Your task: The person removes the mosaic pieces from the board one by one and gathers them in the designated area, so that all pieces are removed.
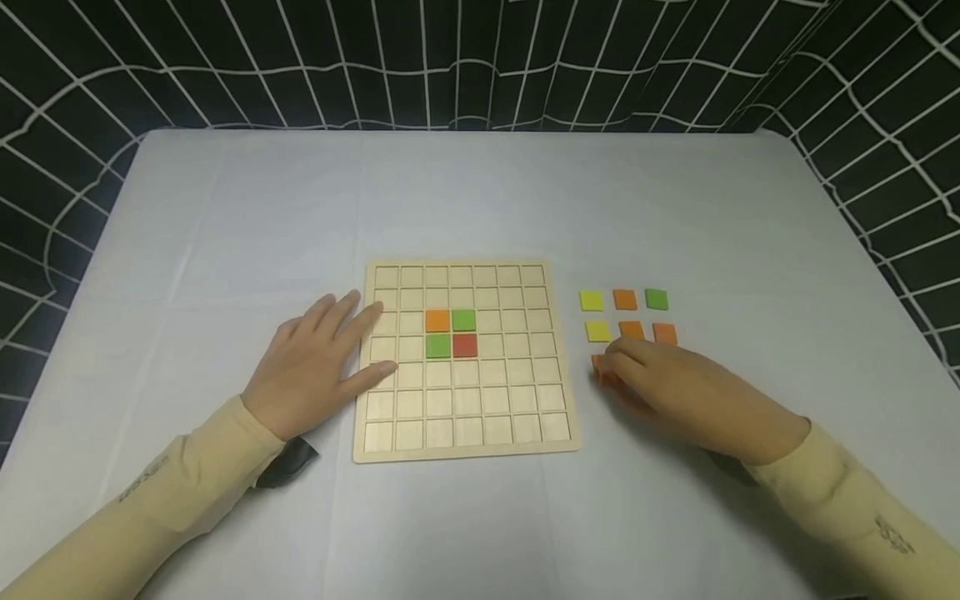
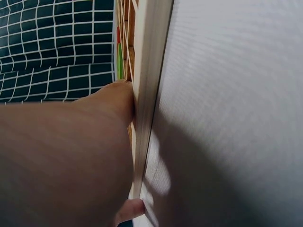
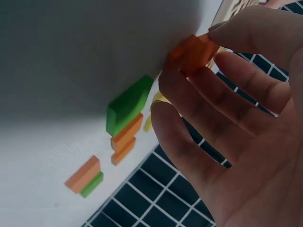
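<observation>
The right hand (image 1: 667, 387) pinches an orange tile (image 3: 201, 56), mostly masked by its fingers in the head view; the left hand (image 1: 311, 358), fingers spread, hides part of the wooden board (image 1: 495, 402). White cloth (image 1: 480, 192) lies beneath both, a dark, white-gridded backdrop (image 1: 405, 46) beyond them.

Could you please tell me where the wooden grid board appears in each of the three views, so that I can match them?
Head: the wooden grid board lies near the centre, the left hand over its left edge.
Left wrist: it is seen edge-on, a steep strip down the middle.
Right wrist: only a piece shows at the top, right of centre.
Shared landmark: the dark backdrop with white grid lines.
</observation>
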{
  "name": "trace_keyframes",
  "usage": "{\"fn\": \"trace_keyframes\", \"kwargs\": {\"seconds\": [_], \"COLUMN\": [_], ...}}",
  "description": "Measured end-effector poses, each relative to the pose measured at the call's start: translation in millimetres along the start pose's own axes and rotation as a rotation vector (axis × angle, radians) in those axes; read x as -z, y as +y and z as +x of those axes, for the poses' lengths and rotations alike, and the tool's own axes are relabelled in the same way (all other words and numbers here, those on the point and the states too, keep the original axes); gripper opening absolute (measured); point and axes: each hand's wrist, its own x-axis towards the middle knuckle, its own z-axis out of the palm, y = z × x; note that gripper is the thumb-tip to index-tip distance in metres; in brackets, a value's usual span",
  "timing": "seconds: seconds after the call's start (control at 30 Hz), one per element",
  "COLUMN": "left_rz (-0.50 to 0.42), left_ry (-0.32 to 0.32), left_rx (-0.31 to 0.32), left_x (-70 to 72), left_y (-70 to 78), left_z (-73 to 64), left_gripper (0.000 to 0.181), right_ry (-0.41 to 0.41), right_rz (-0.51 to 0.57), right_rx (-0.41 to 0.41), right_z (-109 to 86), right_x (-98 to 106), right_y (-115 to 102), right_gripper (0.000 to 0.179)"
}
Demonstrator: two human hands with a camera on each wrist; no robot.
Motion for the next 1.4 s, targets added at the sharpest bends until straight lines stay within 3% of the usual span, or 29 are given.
{"fn": "trace_keyframes", "kwargs": {"seconds": [0.2, 0.3, 0.43, 0.57, 0.83, 1.03, 1.2, 1.4], "left_rz": [0.002, 0.003, 0.009, 0.010, 0.002, -0.005, -0.001, 0.002], "left_ry": [-0.013, -0.006, 0.007, 0.016, 0.007, 0.001, 0.009, 0.008], "left_rx": [0.009, 0.005, -0.001, -0.004, -0.001, 0.004, -0.001, -0.006], "left_x": [1.4, 1.3, 0.9, 0.8, 1.8, 1.7, 0.5, -0.1], "left_y": [-0.7, -1.0, -1.3, -1.4, -1.1, -0.8, -0.6, 0.1], "left_z": [0.1, 0.1, 0.4, 0.7, 0.3, 0.5, 0.7, 0.4], "left_gripper": [0.072, 0.072, 0.072, 0.072, 0.072, 0.071, 0.071, 0.072], "right_ry": [0.020, 0.029, 0.044, 0.036, 0.046, 0.034, 0.037, 0.108], "right_rz": [0.028, 0.049, 0.073, 0.064, 0.053, 0.039, 0.026, 0.002], "right_rx": [0.022, 0.028, 0.050, 0.059, 0.061, 0.044, 0.029, 0.078], "right_z": [-5.3, -7.9, -9.4, -9.8, -11.8, -12.0, -11.3, -5.5], "right_x": [-1.4, -1.5, -2.8, -4.2, -6.9, -7.4, -7.8, -1.2], "right_y": [-4.7, -7.7, -11.1, -13.5, -14.2, -14.5, -15.2, -13.8], "right_gripper": [0.020, 0.009, 0.023, 0.009, 0.017, 0.009, 0.033, 0.034]}}
